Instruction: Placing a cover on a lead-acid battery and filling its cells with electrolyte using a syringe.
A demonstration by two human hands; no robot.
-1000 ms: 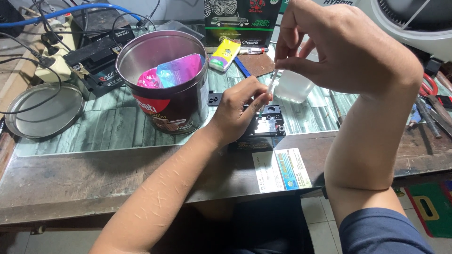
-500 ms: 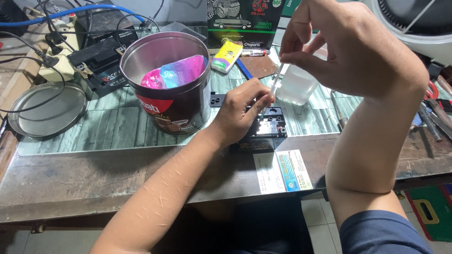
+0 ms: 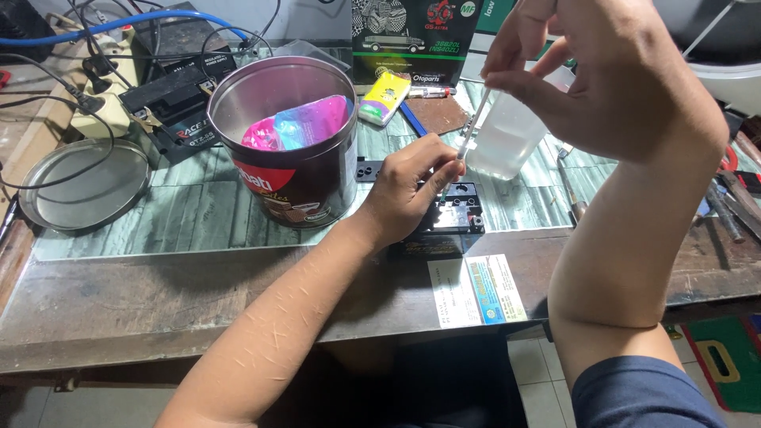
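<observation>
A small black battery (image 3: 458,215) sits on the workbench near its front edge. My left hand (image 3: 412,190) rests over its top left and pinches the lower end of a thin clear tube (image 3: 473,127). My right hand (image 3: 610,71), raised close to the camera, pinches the tube's upper end between thumb and fingers. Behind the tube stands a clear plastic cup of clear liquid (image 3: 507,139), partly hidden by my right hand.
A large open round tin (image 3: 287,150) holding pink and blue packets stands to the left. Its lid (image 3: 83,184) lies at far left. A second black battery (image 3: 170,103) with cables, a boxed item (image 3: 412,40), a yellow packet (image 3: 384,97) and tools (image 3: 725,202) surround the area.
My right hand has risen and come closer to the camera, lifting the tube's top end. My left hand stays on the battery.
</observation>
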